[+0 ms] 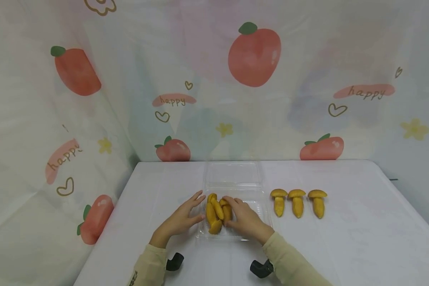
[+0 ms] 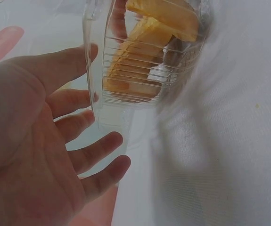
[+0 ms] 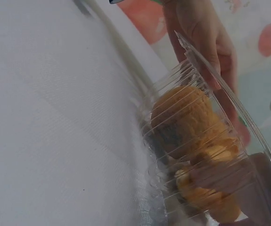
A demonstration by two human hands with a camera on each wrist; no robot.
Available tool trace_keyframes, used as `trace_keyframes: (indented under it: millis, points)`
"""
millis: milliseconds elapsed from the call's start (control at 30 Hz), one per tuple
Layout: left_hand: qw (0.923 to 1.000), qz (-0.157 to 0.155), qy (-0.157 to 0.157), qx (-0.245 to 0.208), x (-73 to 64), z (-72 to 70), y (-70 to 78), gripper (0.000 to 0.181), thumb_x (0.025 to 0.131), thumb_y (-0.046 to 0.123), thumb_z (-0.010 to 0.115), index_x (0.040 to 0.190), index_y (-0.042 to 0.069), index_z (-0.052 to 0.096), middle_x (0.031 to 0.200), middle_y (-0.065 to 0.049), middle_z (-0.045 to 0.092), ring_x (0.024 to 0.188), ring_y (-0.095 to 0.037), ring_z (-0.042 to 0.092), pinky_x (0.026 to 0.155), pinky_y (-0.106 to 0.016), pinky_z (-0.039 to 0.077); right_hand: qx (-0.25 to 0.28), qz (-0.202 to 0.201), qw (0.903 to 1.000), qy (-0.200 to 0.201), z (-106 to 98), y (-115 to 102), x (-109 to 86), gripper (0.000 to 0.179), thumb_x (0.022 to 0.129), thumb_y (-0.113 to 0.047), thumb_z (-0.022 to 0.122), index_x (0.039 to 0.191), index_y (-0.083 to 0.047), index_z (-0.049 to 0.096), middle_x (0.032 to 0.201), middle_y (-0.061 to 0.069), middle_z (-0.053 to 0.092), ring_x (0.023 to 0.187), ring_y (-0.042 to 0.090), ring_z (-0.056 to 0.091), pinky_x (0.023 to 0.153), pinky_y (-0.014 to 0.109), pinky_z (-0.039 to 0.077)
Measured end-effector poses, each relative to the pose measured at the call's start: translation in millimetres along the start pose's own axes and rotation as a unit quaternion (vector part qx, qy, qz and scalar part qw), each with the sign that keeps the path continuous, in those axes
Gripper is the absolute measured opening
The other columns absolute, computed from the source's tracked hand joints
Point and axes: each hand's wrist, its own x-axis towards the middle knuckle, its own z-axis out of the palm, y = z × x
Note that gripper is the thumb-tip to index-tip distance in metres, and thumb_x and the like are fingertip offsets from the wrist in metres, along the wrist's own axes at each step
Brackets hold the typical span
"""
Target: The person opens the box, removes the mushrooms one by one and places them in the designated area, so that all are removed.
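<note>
A clear plastic clamshell box (image 1: pixel 236 235) stands on the white table with its lid (image 1: pixel 233 174) laid back. Yellow mushrooms lie in its left part: one lengthwise mushroom (image 1: pixel 211 214) with its cap toward me, another slanting mushroom (image 1: pixel 218 208) over it. Beside these, my right hand (image 1: pixel 246 219) reaches into the box and pinches a third mushroom (image 1: pixel 227 212) between thumb and fingers. My left hand (image 1: pixel 178 218) is spread at the box's left side, thumb and fingertips right at the rim (image 2: pixel 90 70), holding nothing. Through the ribbed wall, mushrooms (image 3: pixel 182 113) show in the right wrist view.
To the right of the box, three yellow mushrooms (image 1: pixel 298 203) lie in a row, caps away from me. Black curved pieces (image 1: pixel 175 262) sit by both sleeves. A fruit-printed cloth (image 1: pixel 207 79) hangs behind the table and along its left side.
</note>
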Motion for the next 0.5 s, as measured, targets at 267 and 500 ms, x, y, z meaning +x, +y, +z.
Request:
trace_keyframes:
  millis: [267,500]
  points:
    - [1.0,0.001,0.001,-0.001,-0.1,-0.1,-0.9,0.069,0.1,0.028,0.065,0.156,0.003,0.035,0.17,-0.015,0.02,0.156,-0.04,0.021,0.123,-0.063,0.022,-0.003,0.009,1.0,0.0,-0.6,-3.5,-1.3,0.062,0.088,-0.017,0.077,0.144,-0.014,0.049,0.14,0.018,0.056,0.125,0.037,0.058,0.102,0.058,0.052]
    - [1.0,0.007,0.003,0.004,-0.6,-0.7,0.5,0.067,0.1,0.027,0.065,0.156,0.002,0.036,0.169,-0.016,0.021,0.155,-0.041,0.023,0.123,-0.063,0.023,-0.004,-0.012,0.9996,0.026,1.0,-5.7,-0.9,0.064,0.081,-0.011,0.083,0.136,-0.014,0.049,0.135,0.023,0.054,0.116,0.036,0.06,0.095,0.055,0.055]
